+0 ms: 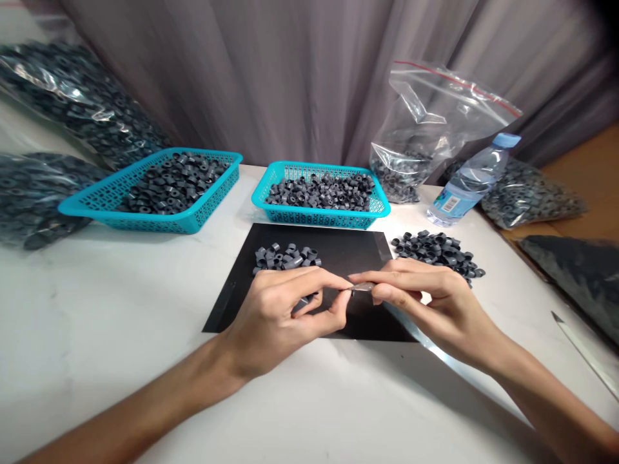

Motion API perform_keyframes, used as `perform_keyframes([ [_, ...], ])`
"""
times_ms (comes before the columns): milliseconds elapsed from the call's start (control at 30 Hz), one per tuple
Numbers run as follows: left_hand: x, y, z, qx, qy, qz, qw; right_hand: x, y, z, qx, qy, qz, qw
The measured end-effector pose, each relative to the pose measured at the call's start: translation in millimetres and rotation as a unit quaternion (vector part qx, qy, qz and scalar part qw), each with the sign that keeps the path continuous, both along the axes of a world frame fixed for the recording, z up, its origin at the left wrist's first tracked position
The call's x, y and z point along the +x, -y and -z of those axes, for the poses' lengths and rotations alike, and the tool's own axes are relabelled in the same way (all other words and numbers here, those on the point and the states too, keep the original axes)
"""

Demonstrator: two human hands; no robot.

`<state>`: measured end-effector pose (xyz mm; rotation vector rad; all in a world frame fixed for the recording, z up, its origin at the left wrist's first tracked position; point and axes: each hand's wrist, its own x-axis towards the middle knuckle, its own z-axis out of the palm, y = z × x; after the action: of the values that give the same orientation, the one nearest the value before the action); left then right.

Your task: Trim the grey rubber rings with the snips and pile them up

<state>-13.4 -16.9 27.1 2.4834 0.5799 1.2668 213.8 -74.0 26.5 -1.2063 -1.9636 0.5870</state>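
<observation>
My left hand [285, 309] is closed in a pinch, thumb and index fingertip together. Whatever sits between those fingertips is mostly hidden; only a tiny dark bit shows. In my right hand [430, 296] is a slim pointed metal tool [362, 287], pinched between thumb and fingers, its tip meeting the left fingertips. Both hands are above a black mat [372, 325]. On the mat, behind my left hand, lies a pile of short grey plastic tube pieces [285, 256], partly covered by that hand. Another pile of grey pieces [438, 250] lies beyond my right hand.
Two turquoise baskets, left [188, 222] and middle [314, 216], hold many grey pieces. Clear bags of pieces stand at left [87, 96] and back right [401, 164]. A water bottle [467, 183] leans nearby. A white, dark-tipped stick [583, 348] lies far right.
</observation>
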Motion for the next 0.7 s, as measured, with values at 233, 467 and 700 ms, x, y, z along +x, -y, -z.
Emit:
perform_keyframes([
  [233,0.8,0.5,-2.0,0.005,-0.003,-0.004,1.0,1.2,-0.6,-2.5,-0.014,-0.012,-0.005,1.0],
  [467,0.1,-0.3,-1.3,-0.001,-0.005,-0.002,1.0,3.9,-0.8,-3.2,-0.014,0.0,-0.005,1.0],
  [700,-0.5,-0.4,-0.9,0.002,-0.01,0.004,1.0,3.2,-1.5,-3.1,-0.01,0.006,-0.015,1.0],
])
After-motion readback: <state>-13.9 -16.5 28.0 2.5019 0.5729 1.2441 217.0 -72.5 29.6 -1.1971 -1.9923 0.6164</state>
